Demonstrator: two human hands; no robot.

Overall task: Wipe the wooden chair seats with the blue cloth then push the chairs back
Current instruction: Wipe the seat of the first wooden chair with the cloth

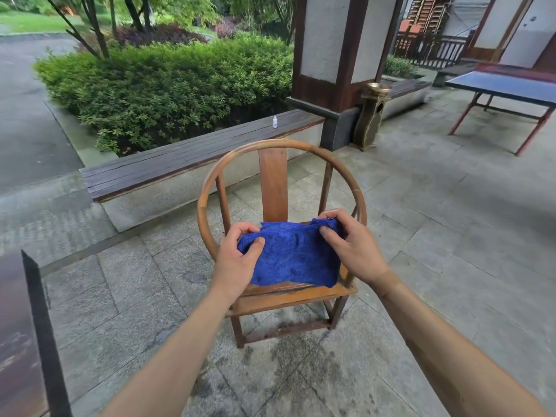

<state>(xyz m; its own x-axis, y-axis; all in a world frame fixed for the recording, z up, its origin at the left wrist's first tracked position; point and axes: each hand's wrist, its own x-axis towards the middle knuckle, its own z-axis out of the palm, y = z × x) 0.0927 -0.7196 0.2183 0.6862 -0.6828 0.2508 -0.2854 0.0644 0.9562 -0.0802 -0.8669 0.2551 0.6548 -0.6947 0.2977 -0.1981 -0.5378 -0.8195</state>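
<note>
A wooden round-backed chair (273, 182) stands on the stone floor in front of me, facing me. I hold the blue cloth (293, 257) spread in the air just above its seat (288, 299). My left hand (237, 260) pinches the cloth's upper left corner between thumb and fingers. At the upper right corner my right hand (350, 245) grips the cloth. The cloth hangs down and hides most of the seat; only the seat's front edge shows below it.
A dark table edge (39, 320) juts in at the lower left. A long wooden bench (192, 155) with a small bottle (275, 121) runs behind the chair, before a hedge. A pillar (340, 55) and brass bin (371, 115) stand back right, a table-tennis table (508, 85) farther right.
</note>
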